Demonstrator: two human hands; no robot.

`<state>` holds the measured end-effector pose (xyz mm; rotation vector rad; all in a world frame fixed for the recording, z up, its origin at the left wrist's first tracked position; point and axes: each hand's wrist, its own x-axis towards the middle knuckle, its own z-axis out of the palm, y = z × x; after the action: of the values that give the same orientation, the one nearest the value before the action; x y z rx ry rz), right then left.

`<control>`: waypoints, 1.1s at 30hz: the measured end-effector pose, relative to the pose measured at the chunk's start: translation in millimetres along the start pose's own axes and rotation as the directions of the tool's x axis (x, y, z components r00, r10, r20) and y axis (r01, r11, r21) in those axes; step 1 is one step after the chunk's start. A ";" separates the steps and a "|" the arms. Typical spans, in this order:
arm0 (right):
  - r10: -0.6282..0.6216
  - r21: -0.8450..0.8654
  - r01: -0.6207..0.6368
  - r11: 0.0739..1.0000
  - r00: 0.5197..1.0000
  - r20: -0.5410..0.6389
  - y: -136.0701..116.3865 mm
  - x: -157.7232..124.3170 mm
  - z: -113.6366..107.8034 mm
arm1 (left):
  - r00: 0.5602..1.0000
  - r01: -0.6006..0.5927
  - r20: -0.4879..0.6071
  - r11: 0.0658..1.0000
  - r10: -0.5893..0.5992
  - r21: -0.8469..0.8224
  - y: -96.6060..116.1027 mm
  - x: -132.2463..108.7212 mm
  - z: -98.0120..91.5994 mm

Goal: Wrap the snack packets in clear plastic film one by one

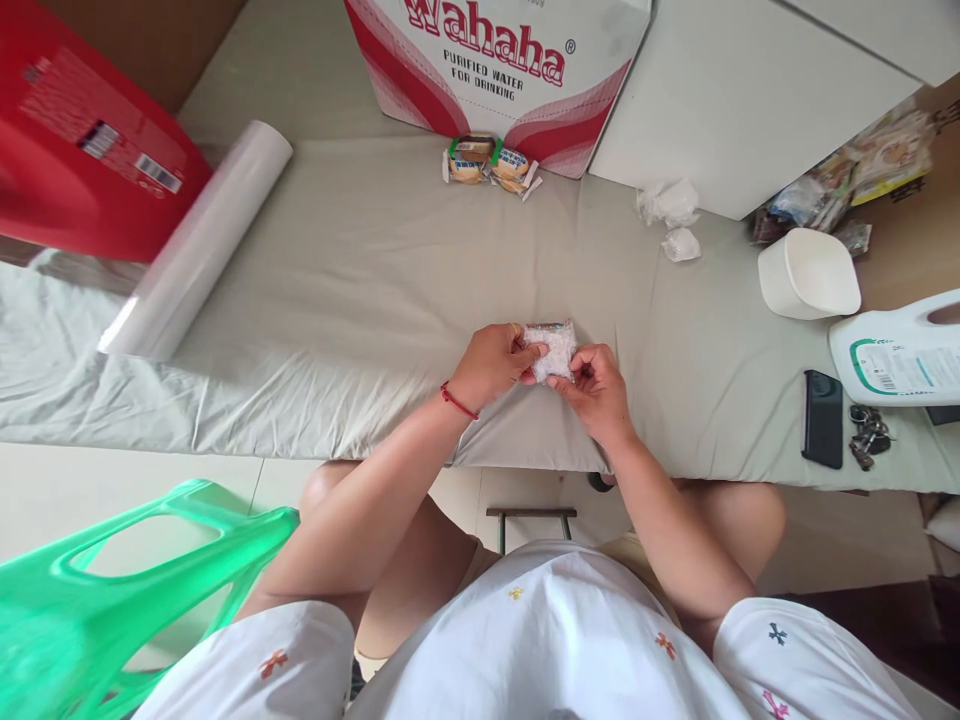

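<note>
Between my two hands, just above the cloth near its front edge, is a small square packet (551, 350) in clear wrap with whitish, grainy-looking contents. My left hand (501, 362) pinches its left side, thumb across the front. My right hand (598, 388) grips the lower right corner between thumb and curled fingers. Some coloured print shows along the packet's top edge; its back is hidden. Beyond my hands, two small yellow-and-blue wrapped snack packs (466, 160) lie against the carton.
A Wahaha water carton (502, 70) stands at the back beside a white box (742, 90). Crumpled clear wrappers (677, 205), a white cup (806, 272), a white jug (900, 350), a phone (823, 420) and keys (870, 437) lie right. Left are a plastic roll (202, 240), red container (82, 130) and green stool (150, 580).
</note>
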<state>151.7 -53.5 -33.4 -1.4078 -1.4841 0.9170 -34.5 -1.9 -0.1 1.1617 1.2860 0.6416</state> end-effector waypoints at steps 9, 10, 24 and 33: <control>0.420 0.345 -0.457 0.820 0.889 0.181 -23.7 16.8 -15.2 | 0.999 0.047 0.022 0.936 -0.042 -0.350 2.0 1.8 9.7; 0.445 0.358 -0.504 0.786 0.863 0.239 -27.0 16.8 -15.8 | 0.999 0.027 0.029 0.928 -0.018 -0.372 2.4 1.6 11.3; 0.296 0.513 -0.483 0.709 0.865 0.405 -32.4 12.0 -26.3 | 0.968 -0.155 0.095 0.848 0.234 -0.506 3.3 0.0 29.0; 0.416 0.353 -0.472 0.808 0.881 0.227 -26.6 10.9 -36.0 | 0.975 -0.145 0.109 0.929 0.192 -0.341 3.3 0.1 30.5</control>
<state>176.1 -47.0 5.1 -1.4214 -0.9823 1.5469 -4.8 -9.7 -0.8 1.0231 0.9216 0.8525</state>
